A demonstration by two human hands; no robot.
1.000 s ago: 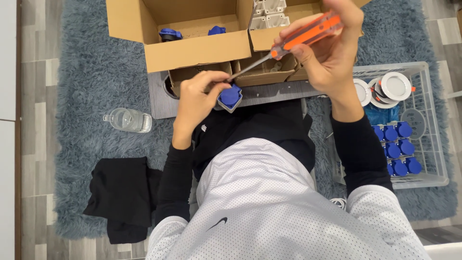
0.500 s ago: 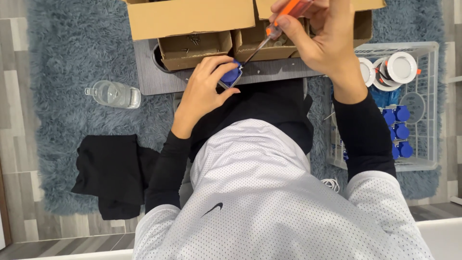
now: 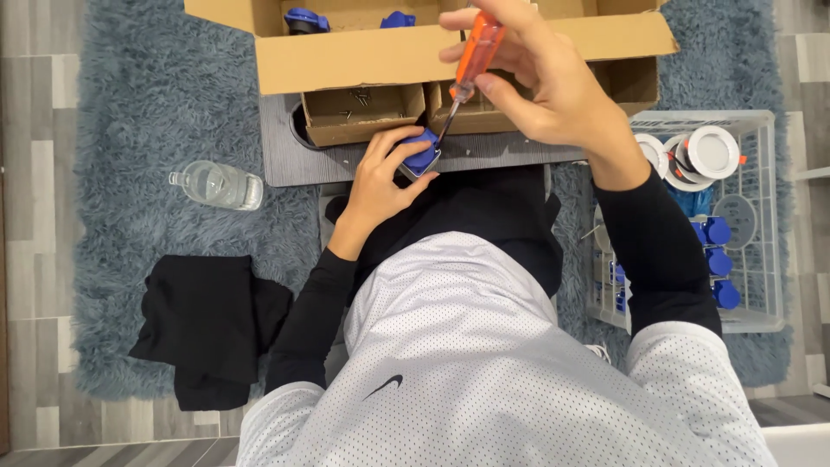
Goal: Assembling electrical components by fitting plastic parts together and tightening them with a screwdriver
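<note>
Small blue part point(image 3: 421, 156), rounded and capped, resting on the near edge of a grey board point(image 3: 285, 160), just in front of two small open cardboard trays point(image 3: 361, 114). Left hand point(image 3: 380, 182) cupped beneath and around it, fingers curled in a steadying grasp, thumb against the near side. Orange-handled screwdriver point(image 3: 474, 54) angled steeply down from above right, dark shaft ending at the top of the blue part; tip contact too small to confirm. Right hand point(image 3: 540, 82) closed about the orange handle, fingertips pinching it in a turning grip. Behind both hands, a large open cardboard box point(image 3: 363, 59) with two more blue pieces showing at its far wall. To the person's right, a white wire basket point(image 3: 761, 216) holding round white discs and a row of blue caps. To the left, on a shaggy blue-grey rug point(image 3: 147, 95), a clear plastic bottle point(image 3: 218, 185) lying on its side and a crumpled black garment point(image 3: 207, 324). Likely hazards, as judged: tip slipping off the fastener under a steep, off-axis push and jabbing the supporting fingers; part rocking off the board edge under uneven pressure; small loose hardware dropping into the deep rug pile and vanishing.
</note>
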